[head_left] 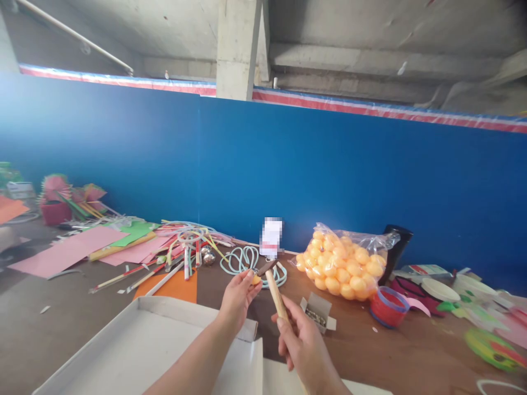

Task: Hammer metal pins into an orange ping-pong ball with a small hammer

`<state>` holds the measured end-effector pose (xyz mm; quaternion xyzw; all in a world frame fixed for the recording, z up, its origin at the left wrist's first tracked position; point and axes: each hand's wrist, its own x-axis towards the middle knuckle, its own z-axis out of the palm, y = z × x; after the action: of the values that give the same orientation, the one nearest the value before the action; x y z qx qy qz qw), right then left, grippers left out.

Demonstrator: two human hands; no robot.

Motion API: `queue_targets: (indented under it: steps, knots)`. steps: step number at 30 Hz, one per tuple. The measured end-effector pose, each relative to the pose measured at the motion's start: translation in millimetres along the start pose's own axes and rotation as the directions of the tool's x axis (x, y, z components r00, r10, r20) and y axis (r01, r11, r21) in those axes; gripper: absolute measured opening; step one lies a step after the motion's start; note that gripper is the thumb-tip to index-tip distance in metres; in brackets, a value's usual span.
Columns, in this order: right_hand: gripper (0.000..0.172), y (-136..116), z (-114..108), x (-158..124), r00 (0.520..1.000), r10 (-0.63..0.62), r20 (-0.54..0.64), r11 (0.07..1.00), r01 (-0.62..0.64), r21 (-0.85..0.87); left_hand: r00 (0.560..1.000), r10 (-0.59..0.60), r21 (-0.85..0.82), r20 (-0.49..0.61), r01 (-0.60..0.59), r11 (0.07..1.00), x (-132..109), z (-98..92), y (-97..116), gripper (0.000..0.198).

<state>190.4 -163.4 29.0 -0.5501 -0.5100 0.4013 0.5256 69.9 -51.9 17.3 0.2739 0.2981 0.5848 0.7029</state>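
My right hand [298, 332] is wrapped round the wooden handle of a hammer [275, 293], which slants up and to the left. Its dark, narrow head [267, 267] reaches across to the fingertips of my left hand [239, 299]. Those fingers are pinched together on a small yellow piece [256, 279], with a bit of shiny metal beside it; its exact kind is too small to tell. Close to my right hand stands an open small carton [329, 323] with little metal parts inside. Behind both hands lies a coil of pale blue tubing [236, 260].
A shallow white box [144, 345] lies in front of me. To the right are a clear bag of orange balls [341, 269] and a red ribbon roll [387, 310]. Coloured paper [69, 249] and sticks cover the left. A blue partition [288, 164] closes off the back.
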Motion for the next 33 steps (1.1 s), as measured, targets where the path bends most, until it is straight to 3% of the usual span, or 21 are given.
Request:
queue_targets:
  steps: [5,11,16,33]
  knots:
    - [0.05,-2.6,-1.1,-1.6,0.998,-0.045,-0.031,0.998,0.046,0.034,1.0,-0.004,0.0,-0.021,0.004,1.0,-0.4,0.6,0.6,0.016]
    - [0.05,-6.1,1.8,-4.2,0.999,-0.003,0.043,1.0,0.004,-0.025,0.999,0.006,-0.016,-0.033,-0.006,1.0,-0.8,1.1,0.1,0.016]
    - [0.052,-6.8,2.5,-3.9,1.0,0.002,-0.028,0.999,-0.003,-0.044,1.0,0.016,0.002,-0.001,-0.016,1.0,0.2,-1.4,-2.2,0.019]
    - [0.051,-13.1,5.6,-5.8,0.999,0.016,-0.05,0.998,-0.013,0.062,0.998,0.061,0.002,-0.028,-0.061,0.998,1.0,-2.2,-2.3,0.018]
